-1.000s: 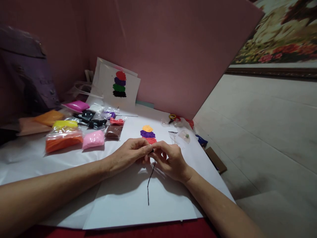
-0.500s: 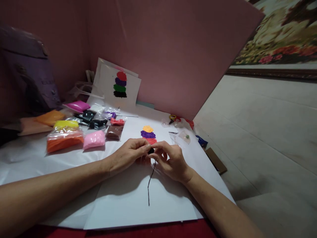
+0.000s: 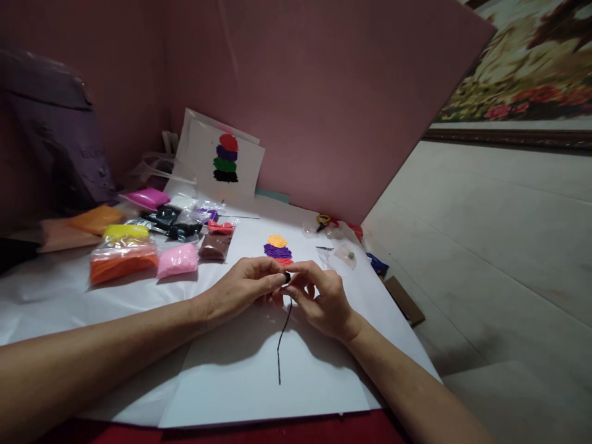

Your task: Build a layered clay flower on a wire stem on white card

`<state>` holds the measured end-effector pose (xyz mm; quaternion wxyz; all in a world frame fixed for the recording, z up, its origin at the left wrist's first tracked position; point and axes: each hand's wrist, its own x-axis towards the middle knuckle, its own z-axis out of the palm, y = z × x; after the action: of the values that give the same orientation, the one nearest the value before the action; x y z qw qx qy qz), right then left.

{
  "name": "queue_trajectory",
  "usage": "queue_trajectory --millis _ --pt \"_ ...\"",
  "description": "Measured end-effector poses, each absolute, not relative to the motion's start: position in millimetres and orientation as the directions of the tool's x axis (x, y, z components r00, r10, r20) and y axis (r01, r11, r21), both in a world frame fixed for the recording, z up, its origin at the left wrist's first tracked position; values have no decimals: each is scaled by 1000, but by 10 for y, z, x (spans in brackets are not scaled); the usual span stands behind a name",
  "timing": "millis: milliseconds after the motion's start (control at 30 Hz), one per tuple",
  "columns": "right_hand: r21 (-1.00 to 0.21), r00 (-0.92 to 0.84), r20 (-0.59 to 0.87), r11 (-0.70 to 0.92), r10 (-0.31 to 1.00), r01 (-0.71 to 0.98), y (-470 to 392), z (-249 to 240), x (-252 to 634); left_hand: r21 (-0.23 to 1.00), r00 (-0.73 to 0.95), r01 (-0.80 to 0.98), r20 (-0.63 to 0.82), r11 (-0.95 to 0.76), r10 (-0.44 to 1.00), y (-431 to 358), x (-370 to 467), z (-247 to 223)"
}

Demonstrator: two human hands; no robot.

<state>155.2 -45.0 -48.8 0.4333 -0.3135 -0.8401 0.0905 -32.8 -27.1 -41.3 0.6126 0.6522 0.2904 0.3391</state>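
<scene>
A small lump of black clay (image 3: 287, 278) is pinched between the fingertips of my left hand (image 3: 247, 280) and my right hand (image 3: 321, 299). Both hands are closed on it, just over a white sheet (image 3: 222, 388). On that sheet lie textured clay patches: a yellow one (image 3: 278, 241), a purple one (image 3: 278, 251) and a coral red one (image 3: 283, 261), which my fingers partly hide. Below the hands a thin dark line (image 3: 279, 348) runs down the paper.
To the left lie several bags of coloured clay, among them orange (image 3: 123, 265), pink (image 3: 178, 261) and brown (image 3: 215, 246). A sheet with stacked colour patches (image 3: 247, 166) leans on the wall. Scissors (image 3: 322, 220) lie at the back right, near a plastic piece (image 3: 345, 256).
The black clay has shifted slightly right between my fingertips, and less of it shows. My fingers have moved a little; the patches on the sheet look the same.
</scene>
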Motion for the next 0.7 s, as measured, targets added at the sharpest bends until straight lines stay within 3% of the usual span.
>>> queue_trajectory --millis 700 --pt "-399 -413 713 812 567 426 -449 -475 1548 996 593 -47 94 -82 800 -261 -347 -422"
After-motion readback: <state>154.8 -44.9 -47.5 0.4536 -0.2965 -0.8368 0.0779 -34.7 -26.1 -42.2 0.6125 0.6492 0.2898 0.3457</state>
